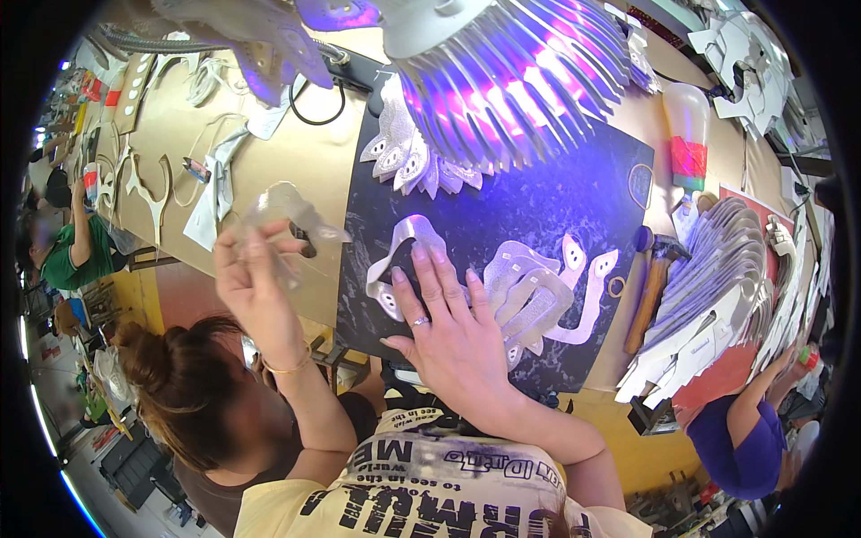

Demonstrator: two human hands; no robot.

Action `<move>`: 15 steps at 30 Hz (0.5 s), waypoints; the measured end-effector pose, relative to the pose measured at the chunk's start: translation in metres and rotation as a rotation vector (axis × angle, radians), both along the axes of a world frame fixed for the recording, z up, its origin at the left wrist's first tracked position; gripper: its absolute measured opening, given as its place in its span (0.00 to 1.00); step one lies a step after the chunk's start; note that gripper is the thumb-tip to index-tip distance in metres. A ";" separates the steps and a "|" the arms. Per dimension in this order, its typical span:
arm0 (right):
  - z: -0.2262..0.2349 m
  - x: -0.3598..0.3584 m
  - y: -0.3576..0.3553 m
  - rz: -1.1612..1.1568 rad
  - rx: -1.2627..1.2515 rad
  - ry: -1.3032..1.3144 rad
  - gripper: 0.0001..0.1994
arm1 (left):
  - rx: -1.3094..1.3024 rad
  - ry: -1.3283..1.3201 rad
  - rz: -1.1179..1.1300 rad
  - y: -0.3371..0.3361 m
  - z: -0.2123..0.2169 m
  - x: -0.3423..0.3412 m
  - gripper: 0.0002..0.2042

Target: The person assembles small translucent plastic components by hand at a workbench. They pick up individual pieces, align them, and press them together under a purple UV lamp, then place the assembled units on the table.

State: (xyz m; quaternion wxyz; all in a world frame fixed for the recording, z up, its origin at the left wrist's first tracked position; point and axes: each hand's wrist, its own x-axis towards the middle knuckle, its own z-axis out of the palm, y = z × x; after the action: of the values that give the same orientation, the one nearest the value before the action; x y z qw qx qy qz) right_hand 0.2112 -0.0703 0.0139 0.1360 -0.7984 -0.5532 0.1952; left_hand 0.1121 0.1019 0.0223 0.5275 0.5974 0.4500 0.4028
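My left hand (256,273) is raised over the left side of the table, its fingers pinched on a curved silvery shoe upper piece (285,208), partly blurred. My right hand (456,336) lies flat, fingers stretched, on the dark marbled board (556,211). Just beyond its fingertips is another curved silvery shoe piece (421,231), touched by the fingers. To its right lie overlapping grey shoe pieces (525,291), partly under the hand, and a pale strip-shaped piece with small holes (594,296).
A finned lamp (516,72) glowing purple hangs over the board, above a fan of pointed shoe pieces (417,161). At the right are a hammer (653,291), a bottle with a red band (687,148) and stacked shoe pieces (717,278). A person (206,394) sits close at my left.
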 end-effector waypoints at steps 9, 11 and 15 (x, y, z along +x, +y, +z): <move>0.028 0.031 -0.033 -0.091 0.234 0.055 0.20 | 0.209 -0.174 -0.074 -0.008 0.022 -0.003 0.08; 0.033 0.054 -0.046 -0.252 0.306 -0.021 0.15 | 0.180 -0.249 -0.106 -0.020 0.025 0.000 0.09; 0.022 0.088 -0.052 -0.546 0.286 -0.089 0.11 | 0.024 -0.306 -0.352 -0.043 0.038 0.007 0.15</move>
State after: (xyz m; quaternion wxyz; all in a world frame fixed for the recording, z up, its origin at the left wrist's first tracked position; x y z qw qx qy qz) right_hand 0.2990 -0.1226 0.0354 0.2698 -0.8980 -0.3456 0.0364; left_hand 0.1194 0.0591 0.0601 0.6446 0.6048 0.2488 0.3960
